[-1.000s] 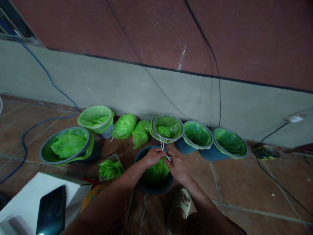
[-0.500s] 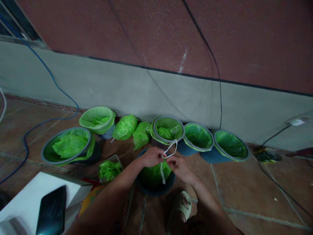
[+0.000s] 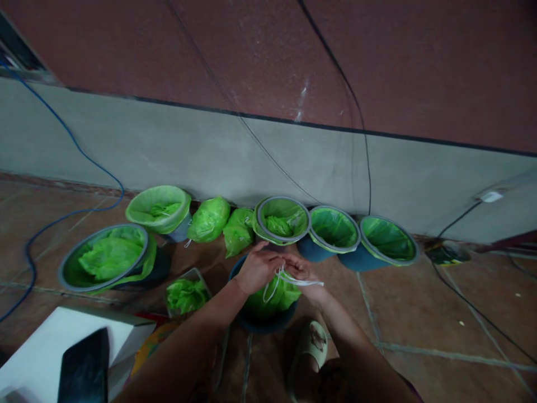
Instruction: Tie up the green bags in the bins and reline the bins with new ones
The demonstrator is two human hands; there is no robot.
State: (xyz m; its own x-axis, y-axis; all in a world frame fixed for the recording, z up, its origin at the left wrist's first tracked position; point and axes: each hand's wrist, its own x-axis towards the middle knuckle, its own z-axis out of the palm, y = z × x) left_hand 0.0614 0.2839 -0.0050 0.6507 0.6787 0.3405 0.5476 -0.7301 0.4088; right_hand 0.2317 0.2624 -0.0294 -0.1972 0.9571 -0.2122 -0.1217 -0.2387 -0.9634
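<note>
Over a dark blue bin [image 3: 265, 327], my left hand [image 3: 260, 268] and my right hand [image 3: 298, 270] meet with fingers closed at the gathered top of a green plastic bag [image 3: 272, 299]. Both pinch a white drawstring [image 3: 302, 281]. One loop of it hangs below the left fingers, and another length runs out under the right hand to the right. The bag's body is inside the bin, below my hands. The exact grip of the fingertips is partly hidden.
Green-lined bins [image 3: 335, 226] stand along the wall, with two tied green bags [image 3: 210, 219] among them. At left are another lined bin [image 3: 111, 254], a clear container [image 3: 187, 294] of green plastic, and a white box [image 3: 50, 336] bearing a phone [image 3: 84, 366]. Cables cross the floor.
The white drawstring loop that stood up between my hands is now lower and drawn out to the right. My hands have come closer together, and the bag's top is bunched beneath them.
</note>
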